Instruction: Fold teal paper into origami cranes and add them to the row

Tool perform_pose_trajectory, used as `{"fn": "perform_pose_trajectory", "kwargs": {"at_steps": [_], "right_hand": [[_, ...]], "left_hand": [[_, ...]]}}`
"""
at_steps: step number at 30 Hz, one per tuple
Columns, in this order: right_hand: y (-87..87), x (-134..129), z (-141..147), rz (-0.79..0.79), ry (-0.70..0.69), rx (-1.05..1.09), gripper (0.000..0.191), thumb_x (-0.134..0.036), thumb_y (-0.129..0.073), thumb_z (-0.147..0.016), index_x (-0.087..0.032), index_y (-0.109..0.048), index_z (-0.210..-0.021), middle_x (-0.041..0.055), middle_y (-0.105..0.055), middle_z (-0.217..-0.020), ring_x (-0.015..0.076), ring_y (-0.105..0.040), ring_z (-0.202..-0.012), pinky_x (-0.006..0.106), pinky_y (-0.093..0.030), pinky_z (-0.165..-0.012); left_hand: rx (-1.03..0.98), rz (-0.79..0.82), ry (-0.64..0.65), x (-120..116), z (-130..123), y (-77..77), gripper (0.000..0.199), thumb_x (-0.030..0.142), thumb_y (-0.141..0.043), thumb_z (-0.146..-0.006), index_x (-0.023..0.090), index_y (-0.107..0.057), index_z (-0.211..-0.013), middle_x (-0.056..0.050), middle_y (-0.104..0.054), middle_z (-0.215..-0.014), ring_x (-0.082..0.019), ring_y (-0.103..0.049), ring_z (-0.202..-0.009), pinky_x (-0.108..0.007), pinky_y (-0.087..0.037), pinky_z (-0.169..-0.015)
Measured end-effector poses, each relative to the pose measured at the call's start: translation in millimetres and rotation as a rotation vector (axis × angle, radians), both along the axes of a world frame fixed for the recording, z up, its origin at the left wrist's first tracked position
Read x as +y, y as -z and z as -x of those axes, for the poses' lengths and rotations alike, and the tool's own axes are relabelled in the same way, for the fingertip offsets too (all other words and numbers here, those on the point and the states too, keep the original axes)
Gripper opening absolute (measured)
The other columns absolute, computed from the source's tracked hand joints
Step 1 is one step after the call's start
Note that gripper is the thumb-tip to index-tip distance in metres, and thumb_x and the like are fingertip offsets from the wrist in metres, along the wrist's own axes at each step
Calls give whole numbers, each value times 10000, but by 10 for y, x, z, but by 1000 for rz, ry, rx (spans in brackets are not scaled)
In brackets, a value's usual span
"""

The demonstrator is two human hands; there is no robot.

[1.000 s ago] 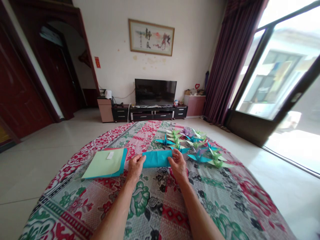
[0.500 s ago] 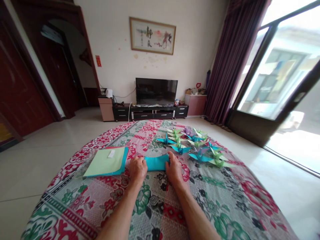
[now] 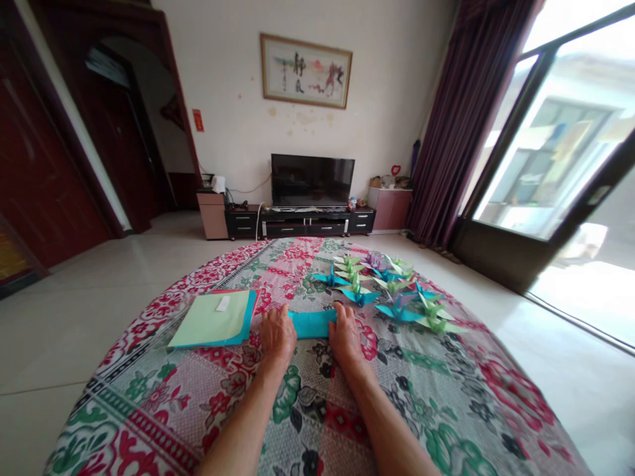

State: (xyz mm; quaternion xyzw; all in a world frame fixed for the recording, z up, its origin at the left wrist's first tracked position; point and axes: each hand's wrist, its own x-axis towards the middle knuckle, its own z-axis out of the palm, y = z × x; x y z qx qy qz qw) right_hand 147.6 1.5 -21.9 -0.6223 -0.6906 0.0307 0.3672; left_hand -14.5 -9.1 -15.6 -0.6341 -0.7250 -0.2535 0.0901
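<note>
A blue sheet of origami paper [image 3: 312, 324], folded into a wide strip, lies flat on the patterned tablecloth in front of me. My left hand [image 3: 278, 334] grips its left end with the fingers closed. At the right end, my right hand [image 3: 344, 330] pinches the paper between thumb and fingers. Close to my left hand rests a stack of square paper sheets [image 3: 211, 319], light green on top with blue and red edges showing below, and a small white slip [image 3: 223, 303] lies on it. Folded paper cranes [image 3: 398, 308] in blue, green and purple stand in a group to the right.
The round table wears a red, green and grey flowered tablecloth [image 3: 317, 410]. Beyond it, a television [image 3: 312, 180] stands on a low black cabinet [image 3: 307, 223]. A purple curtain [image 3: 461, 125] and a glass door [image 3: 536, 152] are at the right.
My left hand has shifted slightly right along the strip, its fingers now raised at the upper edge. The right hand stays at its end. The view has moved slightly.
</note>
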Motion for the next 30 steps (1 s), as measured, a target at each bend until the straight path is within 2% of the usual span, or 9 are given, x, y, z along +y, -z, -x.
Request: {"fn": "perform_pose_trajectory", "kwargs": {"at_steps": [4, 8, 11, 13, 16, 19, 24, 30], "right_hand": [[-84, -40, -8, -5, -53, -166, 349, -99, -446, -785, -213, -611, -1069, 98, -542, -1114, 236, -469, -990, 314, -369, -822], [-105, -34, -22, 82, -148, -269, 264, -127, -455, -818, -258, -671, -893, 56, -591, -942, 201, -488, -892, 293, -327, -768], [-99, -44, -16, 100, -150, -232, 270, -108, -454, -806, -250, -672, -879, 42, -589, -915, 176, -503, -879, 273, -318, -761], [-98, -74, 6, 106, -113, -199, 241, -129, -465, -798, -238, -671, -863, 42, -585, -915, 174, -510, -876, 272, -319, -757], [-98, -142, 62, 85, -38, -182, 164, -272, -518, -797, -218, -656, -865, 54, -576, -920, 198, -508, -871, 299, -324, -765], [-92, -202, 112, 55, -8, -191, 225, -372, -560, -771, -210, -632, -910, 62, -566, -936, 220, -500, -892, 322, -324, -785], [-76, -245, 118, 65, 13, -194, 236, -379, -556, -776, -220, -621, -937, 75, -556, -983, 234, -495, -926, 344, -320, -796], [-87, -267, 26, 78, 7, -194, 192, -343, -527, -808, -264, -628, -950, 61, -558, -1005, 226, -496, -915, 332, -314, -772]], "left_hand": [[41, -10, 14, -33, -55, -104, 258, 166, -424, -834, 211, -635, -975, -107, -570, -984, -253, -480, -970, -363, -354, -829], [137, 133, 100, -19, -108, -197, 302, 152, -360, -861, 205, -657, -847, -92, -580, -924, -235, -499, -931, -342, -371, -788], [105, 224, 124, -5, -111, -201, 321, 112, -337, -852, 178, -648, -898, -96, -592, -913, -195, -547, -839, -299, -392, -733], [63, 209, 135, -22, -107, -179, 291, 123, -364, -841, 164, -644, -910, -101, -595, -915, -188, -561, -826, -289, -399, -733], [43, 126, 135, -95, -117, -144, 223, 278, -470, -825, 153, -639, -901, -114, -584, -910, -226, -554, -890, -304, -406, -764], [49, 75, 113, -188, -147, -119, 300, 409, -538, -779, 153, -625, -909, -125, -568, -915, -265, -531, -926, -330, -406, -767], [47, 45, 96, -257, -169, -65, 318, 421, -544, -770, 171, -612, -953, -110, -551, -940, -264, -512, -935, -348, -396, -773], [3, 79, 129, -217, -89, -15, 328, 391, -554, -769, 206, -625, -1029, -95, -557, -987, -239, -529, -933, -325, -402, -787]]}}
